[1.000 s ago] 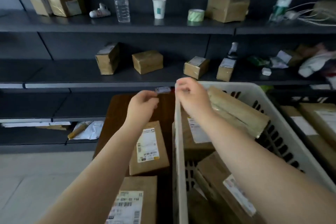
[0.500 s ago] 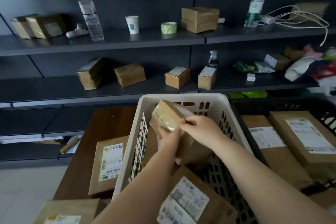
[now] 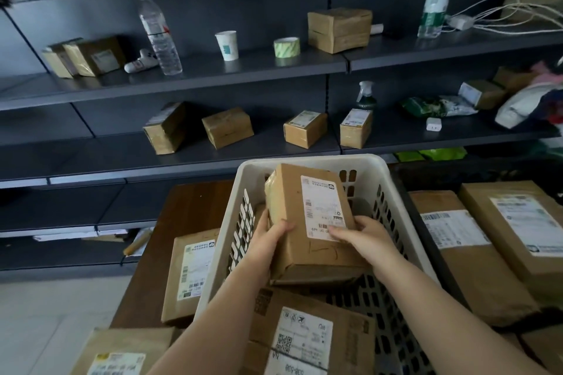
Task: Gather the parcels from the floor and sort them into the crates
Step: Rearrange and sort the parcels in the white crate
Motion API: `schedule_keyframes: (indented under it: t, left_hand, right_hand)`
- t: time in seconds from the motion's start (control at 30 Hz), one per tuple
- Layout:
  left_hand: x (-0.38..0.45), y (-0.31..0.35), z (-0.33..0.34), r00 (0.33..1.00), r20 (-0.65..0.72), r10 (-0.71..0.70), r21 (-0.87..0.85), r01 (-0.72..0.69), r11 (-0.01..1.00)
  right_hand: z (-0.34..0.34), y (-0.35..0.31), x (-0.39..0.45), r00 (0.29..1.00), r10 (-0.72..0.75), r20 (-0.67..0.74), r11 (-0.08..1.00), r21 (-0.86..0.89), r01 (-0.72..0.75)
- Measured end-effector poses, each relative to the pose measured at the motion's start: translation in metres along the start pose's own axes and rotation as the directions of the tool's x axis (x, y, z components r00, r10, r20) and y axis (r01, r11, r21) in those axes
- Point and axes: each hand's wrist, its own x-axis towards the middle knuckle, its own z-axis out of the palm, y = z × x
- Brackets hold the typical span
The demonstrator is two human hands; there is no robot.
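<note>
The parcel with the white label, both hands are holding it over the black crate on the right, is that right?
Not quite. Both hands, left and right, do hold the parcel with the white label, but the head view shows it inside the white crate in the middle, not over the black crate on the right.

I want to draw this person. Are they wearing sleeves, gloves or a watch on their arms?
No. Both forearms are bare right down to the wrists, with no sleeves showing. The left hand and right hand have no gloves, and no watch, bracelet or ring can be seen.
</note>
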Motion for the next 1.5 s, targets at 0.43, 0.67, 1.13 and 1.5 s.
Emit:
schedule_keyframes:
  t: [0.43,0.67,1.13,1.5]
  left_hand:
    - [0.027,0.001,0.026,0.990,0.024,-0.137,0.200,0.130,0.971]
    - [0.049,-0.007,0.031,0.981,0.043,-0.190,0.119,0.183,0.976]
    - [0.053,0.017,0.062,0.985,-0.022,-0.173,0.314,0.171,0.934]
    - [-0.065,0.030,-0.002,0.975,-0.003,0.224,0.759,-0.144,0.635]
  right_hand:
    - [0.004,0.012,-0.006,0.988,-0.047,-0.146,0.988,-0.152,0.024]
    - [0.007,0.014,0.015,0.950,-0.161,-0.267,0.861,-0.509,0.002]
    - [0.000,0.007,0.041,0.889,-0.457,0.005,0.318,-0.933,0.169]
    - [0.029,-0.014,-0.043,0.671,-0.623,0.402,0.295,-0.673,0.678]
